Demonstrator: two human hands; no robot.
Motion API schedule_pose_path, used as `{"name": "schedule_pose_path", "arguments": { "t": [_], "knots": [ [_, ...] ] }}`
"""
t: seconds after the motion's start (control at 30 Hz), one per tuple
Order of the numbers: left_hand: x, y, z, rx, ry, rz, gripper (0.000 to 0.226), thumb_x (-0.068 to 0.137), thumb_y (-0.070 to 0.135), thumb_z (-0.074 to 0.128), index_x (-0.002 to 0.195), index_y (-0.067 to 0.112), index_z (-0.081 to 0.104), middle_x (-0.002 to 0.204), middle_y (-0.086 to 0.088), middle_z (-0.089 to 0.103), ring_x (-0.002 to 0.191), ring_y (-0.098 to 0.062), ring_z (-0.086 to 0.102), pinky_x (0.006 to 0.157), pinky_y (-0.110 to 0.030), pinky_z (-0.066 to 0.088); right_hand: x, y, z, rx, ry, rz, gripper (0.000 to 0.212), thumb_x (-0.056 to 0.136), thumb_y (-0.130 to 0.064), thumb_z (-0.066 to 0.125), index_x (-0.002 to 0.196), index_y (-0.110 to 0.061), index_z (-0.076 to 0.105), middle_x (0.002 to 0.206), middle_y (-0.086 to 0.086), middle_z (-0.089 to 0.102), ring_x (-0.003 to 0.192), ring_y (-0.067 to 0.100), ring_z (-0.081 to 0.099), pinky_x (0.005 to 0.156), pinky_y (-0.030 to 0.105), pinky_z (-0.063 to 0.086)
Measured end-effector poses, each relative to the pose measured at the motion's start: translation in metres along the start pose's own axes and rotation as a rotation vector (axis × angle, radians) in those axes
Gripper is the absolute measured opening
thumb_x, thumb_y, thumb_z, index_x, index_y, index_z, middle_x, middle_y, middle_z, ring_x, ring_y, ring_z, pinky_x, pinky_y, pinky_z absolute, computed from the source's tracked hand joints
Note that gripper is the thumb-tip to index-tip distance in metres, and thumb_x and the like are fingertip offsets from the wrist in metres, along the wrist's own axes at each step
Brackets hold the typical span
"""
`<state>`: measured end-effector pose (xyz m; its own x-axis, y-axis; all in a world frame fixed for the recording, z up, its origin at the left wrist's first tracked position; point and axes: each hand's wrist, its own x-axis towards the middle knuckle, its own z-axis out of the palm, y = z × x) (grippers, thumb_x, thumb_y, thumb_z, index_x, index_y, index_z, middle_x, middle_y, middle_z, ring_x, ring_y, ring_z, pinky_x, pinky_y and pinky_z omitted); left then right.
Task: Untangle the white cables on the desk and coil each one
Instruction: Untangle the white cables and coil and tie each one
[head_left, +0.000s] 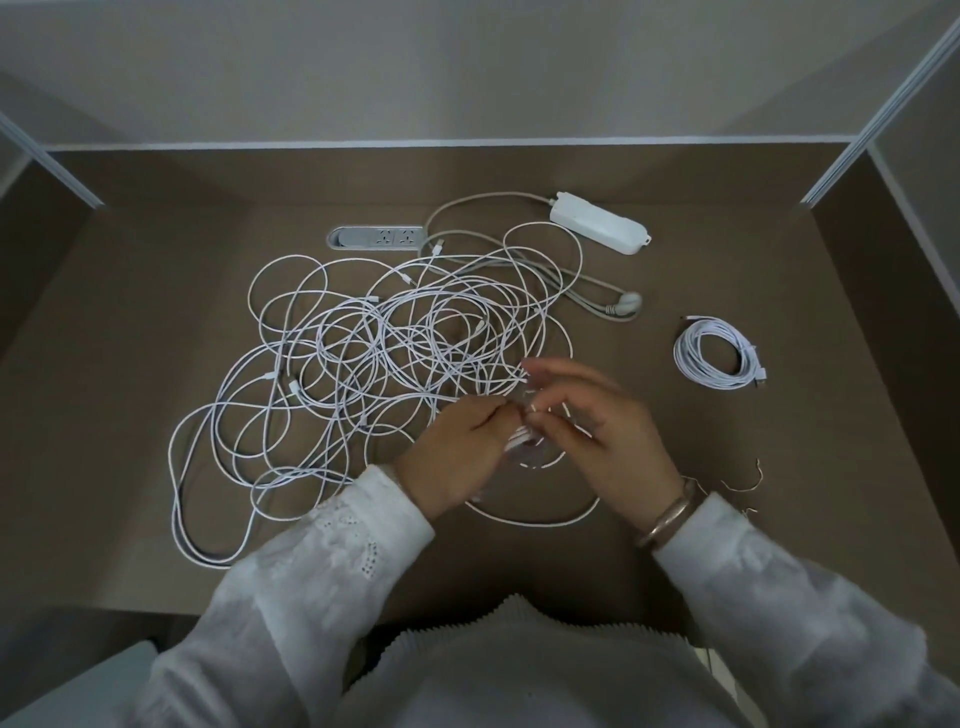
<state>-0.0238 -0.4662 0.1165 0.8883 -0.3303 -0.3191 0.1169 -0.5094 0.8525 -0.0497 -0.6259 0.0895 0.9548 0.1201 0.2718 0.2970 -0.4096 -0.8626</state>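
Observation:
A big tangle of thin white cables (363, 358) sprawls over the middle and left of the brown desk (130, 322). One white cable (719, 358) lies neatly coiled at the right. My left hand (457, 452) pinches a small bundle of white cable loops just in front of the tangle. My right hand (597, 426) meets it from the right, its fingertips pinching the same cable, with the upper fingers spread. One loop of this cable (535, 517) hangs down onto the desk between my wrists. Motion blur hides the exact grip.
A white power strip (600, 223) with a thicker grey cord and plug (626, 304) lies at the back right. A built-in socket panel (376, 237) sits at the back. Thin wire ties (748, 480) lie by my right wrist. Panels wall the desk on both sides.

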Motion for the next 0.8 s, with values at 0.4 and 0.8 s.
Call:
{"name": "schedule_pose_path", "arguments": {
  "t": [0.4, 0.8],
  "knots": [
    [-0.021, -0.021, -0.035, 0.014, -0.365, 0.115, 0.042, 0.080, 0.031, 0.059, 0.078, -0.010, 0.061, 0.044, 0.009, 0.046, 0.042, 0.001, 0.043, 0.047, -0.015, 0.034, 0.008, -0.029, 0.011, -0.025, -0.241, 0.014, 0.007, 0.078, -0.013, 0.071, 0.084, -0.013, 0.074, 0.078, -0.006, 0.069, 0.075, 0.005, 0.064, 0.070, 0.016, 0.049],
    [-0.052, -0.047, -0.102, -0.535, -0.828, -0.175, 0.024, 0.090, 0.020, 0.059, 0.087, -0.001, 0.068, 0.040, 0.010, 0.026, 0.034, -0.003, 0.020, 0.045, -0.016, 0.027, 0.031, -0.083, 0.031, -0.093, -0.551, -0.105, 0.011, 0.082, -0.021, 0.066, 0.090, -0.018, 0.073, 0.083, -0.013, 0.069, 0.077, 0.000, 0.065, 0.074, 0.017, 0.051]
  ]
}}
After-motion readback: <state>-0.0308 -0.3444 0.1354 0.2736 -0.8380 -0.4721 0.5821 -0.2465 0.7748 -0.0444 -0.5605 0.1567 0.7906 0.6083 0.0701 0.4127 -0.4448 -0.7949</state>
